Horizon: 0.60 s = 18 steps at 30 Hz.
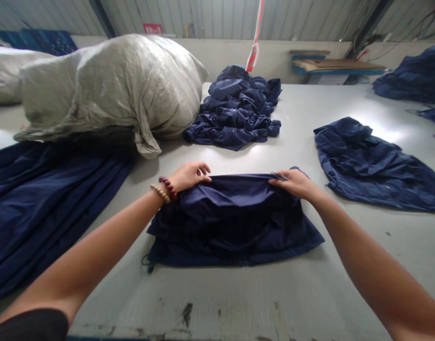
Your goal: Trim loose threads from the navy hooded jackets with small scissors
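The dark navy cloth (235, 237) lay flat-bottomed on the table (292, 298), straight in front of the person, with its long axis running from left to right. Its far edge (240, 175) stretched nearly straight between the left hand (194, 176) and the right hand (292, 183), so from the fingers most of the cloth spread back towards the person's body, widening at the near hem. Neither hand was plainly closer: each sat at its own end of that edge. The right fingers were pinched on the cloth, with a small dark tool (280, 176), too small to make out, showing among them. The left thumb rested against the opposite end while the index finger stood away from it; whether the other fingers gripped the fabric behind could not be told. A thin cord (149, 265) stuck out at the near left corner, well apart from both hands. Beyond the far edge lay a crumpled navy heap (235, 113), just beside a bulky grey sack (125, 85). A loose navy piece (374, 170) lay to the right of the right hand, and pleated navy fabric (43, 208) spread to the left.
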### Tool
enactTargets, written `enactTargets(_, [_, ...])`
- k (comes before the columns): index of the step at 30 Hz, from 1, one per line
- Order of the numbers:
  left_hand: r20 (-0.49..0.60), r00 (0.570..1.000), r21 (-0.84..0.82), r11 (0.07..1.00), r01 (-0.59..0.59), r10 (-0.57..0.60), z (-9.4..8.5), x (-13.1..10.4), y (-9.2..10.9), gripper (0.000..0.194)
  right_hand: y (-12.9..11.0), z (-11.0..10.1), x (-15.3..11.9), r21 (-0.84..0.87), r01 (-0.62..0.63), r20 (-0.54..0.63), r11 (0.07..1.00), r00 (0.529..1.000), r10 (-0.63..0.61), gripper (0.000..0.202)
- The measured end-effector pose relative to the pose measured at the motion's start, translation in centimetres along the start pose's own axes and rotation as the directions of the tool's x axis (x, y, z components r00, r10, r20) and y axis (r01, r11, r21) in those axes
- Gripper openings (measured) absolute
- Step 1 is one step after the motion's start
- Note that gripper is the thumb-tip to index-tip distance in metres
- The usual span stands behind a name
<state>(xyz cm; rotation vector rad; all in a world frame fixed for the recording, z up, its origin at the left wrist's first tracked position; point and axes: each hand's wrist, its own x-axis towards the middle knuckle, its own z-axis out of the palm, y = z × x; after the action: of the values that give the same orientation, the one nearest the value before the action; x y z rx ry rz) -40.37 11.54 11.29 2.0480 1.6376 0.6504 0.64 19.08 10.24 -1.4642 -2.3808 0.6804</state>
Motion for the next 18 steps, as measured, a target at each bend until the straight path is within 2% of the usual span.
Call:
enactTargets(1, [-0.143,0.989,0.023,0.999,0.03,-0.027,-0.1,1.3,-0.2,0.019,0.0,0.1,1.4,-0.038,-0.048,-0.127,0.998,0.991,0.042,0.047])
enactTargets(3, [-0.357,0.933,0.039,0.997,0.069,-0.051,0.1,2.0,-0.5,0.022,0.1,1.0,2.4,-0.064,-0.075,-0.331,0.995,0.942,0.049,0.059])
enactTargets(4, [-0.416,0.909,0.043,0.997,0.058,-0.035,0.3,1.5,-0.5,0.025,0.2,1.7,2.1,-0.066,-0.037,-0.369,0.997,0.929,0.01,0.065])
enactTargets(5, [-0.423,0.906,0.056,0.998,0.024,0.002,0.6,0.4,-0.5,0.028,0.3,2.5,1.4,-0.078,0.025,-0.361,0.997,0.931,-0.052,0.071])
enactTargets(6, [-0.404,0.912,0.084,0.996,-0.039,0.07,1.0,-0.9,-0.4,0.031,0.5,3.4,0.4,-0.103,0.099,-0.313,0.99,0.941,-0.127,0.075])
enactTargets(7, [-0.334,0.928,0.126,0.983,-0.13,0.165,1.4,-2.4,-0.3,0.036,0.6,4.3,-0.6,-0.151,0.168,-0.242,0.974,0.949,-0.201,0.078])
enactTargets(9, [-0.093,0.946,0.195,0.937,-0.29,0.312,2.6,-5.0,-0.3,0.052,0.8,6.1,-2.2,-0.279,0.262,-0.09,0.924,0.951,-0.297,0.084])
enactTargets(11, [0.089,0.933,0.234,0.903,-0.361,0.35,3.7,-6.3,-0.5,0.067,0.6,7.4,-2.7,-0.36,0.349,0.028,0.865,0.931,-0.364,0.084])
enactTargets(12, [0.14,0.926,0.25,0.892,-0.376,0.35,4.2,-6.4,-0.7,0.065,0.4,7.9,-2.7,-0.362,0.408,0.073,0.838,0.909,-0.411,0.082])
enactTargets(13, [0.166,0.922,0.257,0.888,-0.382,0.349,4.5,-6.2,-0.9,0.055,0.0,8.1,-2.7,-0.35,0.468,0.106,0.812,0.88,-0.462,0.079])
enactTargets(15, [0.145,0.93,0.236,0.901,-0.363,0.337,4.8,-5.4,-1.4,0.03,-1.0,8.2,-2.9,-0.3,0.576,0.13,0.76,0.814,-0.566,0.078])
enactTargets(16, [0.112,0.939,0.217,0.914,-0.343,0.326,4.7,-4.8,-1.7,0.024,-1.5,8.1,-3.2,-0.266,0.624,0.133,0.735,0.779,-0.613,0.084])
enactTargets(18, [0.03,0.958,0.168,0.943,-0.286,0.285,4.5,-3.9,-2.2,0.024,-2.8,8.1,-4.5,-0.193,0.708,0.158,0.679,0.706,-0.69,0.099])
